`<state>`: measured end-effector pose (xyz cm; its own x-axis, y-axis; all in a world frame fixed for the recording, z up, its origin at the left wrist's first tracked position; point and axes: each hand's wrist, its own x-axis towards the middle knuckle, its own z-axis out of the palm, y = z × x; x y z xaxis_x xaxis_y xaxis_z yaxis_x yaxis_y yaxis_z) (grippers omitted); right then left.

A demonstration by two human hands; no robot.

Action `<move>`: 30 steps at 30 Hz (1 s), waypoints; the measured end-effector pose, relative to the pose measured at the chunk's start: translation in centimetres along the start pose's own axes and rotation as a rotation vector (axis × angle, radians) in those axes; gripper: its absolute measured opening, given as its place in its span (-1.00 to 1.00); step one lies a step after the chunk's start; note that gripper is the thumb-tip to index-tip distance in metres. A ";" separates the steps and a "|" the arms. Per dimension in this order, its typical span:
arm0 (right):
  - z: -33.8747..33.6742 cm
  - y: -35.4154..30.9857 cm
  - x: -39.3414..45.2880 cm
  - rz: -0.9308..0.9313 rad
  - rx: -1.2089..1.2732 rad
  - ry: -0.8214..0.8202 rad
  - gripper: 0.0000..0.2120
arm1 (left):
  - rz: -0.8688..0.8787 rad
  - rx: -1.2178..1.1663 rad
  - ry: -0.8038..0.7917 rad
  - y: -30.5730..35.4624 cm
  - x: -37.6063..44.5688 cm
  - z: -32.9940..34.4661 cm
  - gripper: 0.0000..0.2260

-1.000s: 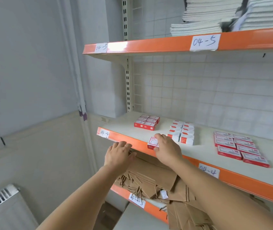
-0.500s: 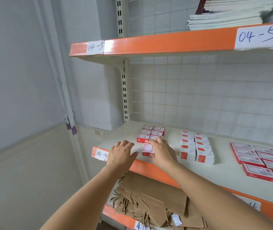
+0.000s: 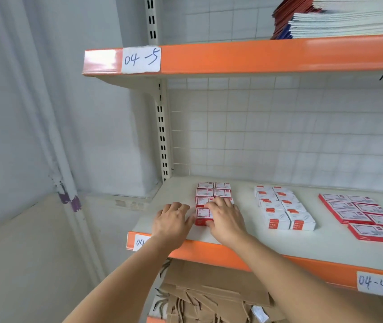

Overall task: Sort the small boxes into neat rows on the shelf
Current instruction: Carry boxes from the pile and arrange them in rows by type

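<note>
A small red-and-white box lies on the cream shelf at the front of a two-wide group of like boxes. My right hand lies over the box's right side, thumb at its front and fingers on top, gripping it. My left hand rests flat on the shelf just left of it, thumb touching the box's left edge. Part of the box is hidden under my right hand.
Right of this group stand a block of white boxes with red corners and flat red-edged boxes. The upper shelf carries stacked notebooks. Brown paper bags lie on the shelf below. An upright post stands at the left.
My right hand has carried the box from the shelf's front edge inward up to the red-and-white group. My left hand rose from the edge onto the shelf beside it.
</note>
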<state>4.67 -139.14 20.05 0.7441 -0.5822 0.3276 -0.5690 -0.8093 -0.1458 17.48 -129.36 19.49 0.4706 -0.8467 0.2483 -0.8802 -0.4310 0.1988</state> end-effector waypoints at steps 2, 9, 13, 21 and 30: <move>0.1 -0.2 0.2 -0.006 -0.020 0.007 -0.57 | 0.010 -0.013 -0.004 -0.2 0.2 0.0 -0.57; -0.3 -0.3 0.0 0.017 -0.091 0.035 -0.59 | 0.054 -0.033 0.017 0.4 0.8 -0.7 -0.56; -1.6 0.7 -1.0 0.087 -0.116 0.048 -0.56 | 0.124 -0.042 0.035 1.9 1.0 -1.0 -0.58; -5.9 7.0 -6.3 0.295 -0.184 0.044 -0.55 | 0.280 -0.088 0.020 8.5 1.6 -0.8 -0.59; -11.1 17.0 -16.1 0.524 -0.278 0.035 -0.52 | 0.514 -0.118 -0.028 22.0 0.3 1.6 -0.57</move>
<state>-20.86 -142.68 22.63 0.3304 -0.8919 0.3090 -0.9312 -0.3613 -0.0474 -1.84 -139.55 22.43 -0.0231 -0.9483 0.3167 -0.9833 0.0787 0.1642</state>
